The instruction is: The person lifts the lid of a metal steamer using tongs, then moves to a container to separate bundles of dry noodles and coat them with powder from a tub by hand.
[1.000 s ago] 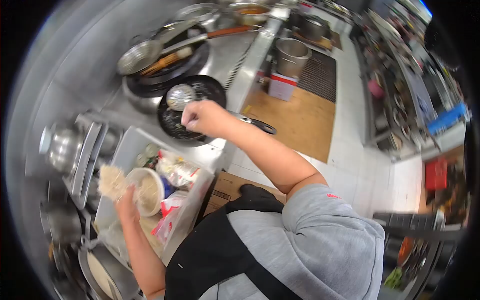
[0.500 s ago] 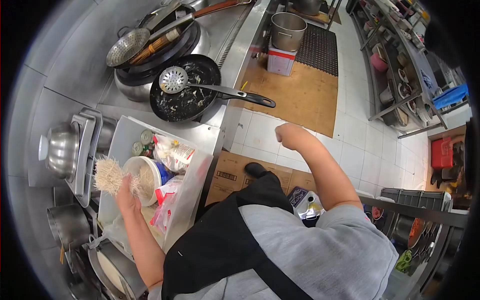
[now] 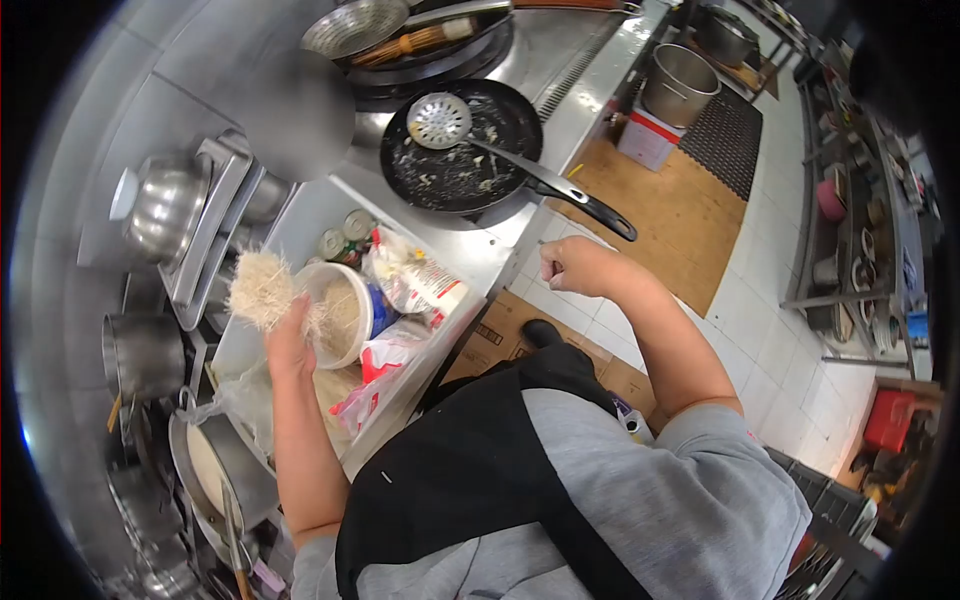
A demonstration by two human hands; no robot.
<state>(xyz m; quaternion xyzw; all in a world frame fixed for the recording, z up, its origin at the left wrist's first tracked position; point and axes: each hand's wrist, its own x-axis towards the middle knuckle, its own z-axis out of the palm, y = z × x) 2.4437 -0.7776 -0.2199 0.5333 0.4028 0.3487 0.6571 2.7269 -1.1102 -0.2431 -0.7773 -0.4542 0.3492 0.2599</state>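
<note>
My left hand [image 3: 289,335] is closed around a brush of pale bristles [image 3: 262,288], held up beside a white tub [image 3: 338,316]. That tub stands in a grey plastic bin [image 3: 457,270] with cans and plastic bags [image 3: 418,285]. My right hand [image 3: 580,267] is in the air below the pan handle, fingers curled in; whether anything is inside them is hidden. A black frying pan [image 3: 430,183] with pale food scraps sits on the steel counter. Across the pan lies a perforated skimmer [image 3: 440,121], its handle over the pan's handle.
Behind the pan, a strainer [image 3: 357,27] and a bamboo whisk [image 3: 412,44] rest on a wok. Steel bowls [image 3: 170,212] and pots [image 3: 143,357] stand left. A tall pot [image 3: 680,86] stands on a box beyond the counter; shelving [image 3: 850,220] runs along the right.
My right hand was over the pan a second ago and has moved off it toward me, now below the handle. My left hand still holds the bristle bundle. The view has shifted.
</note>
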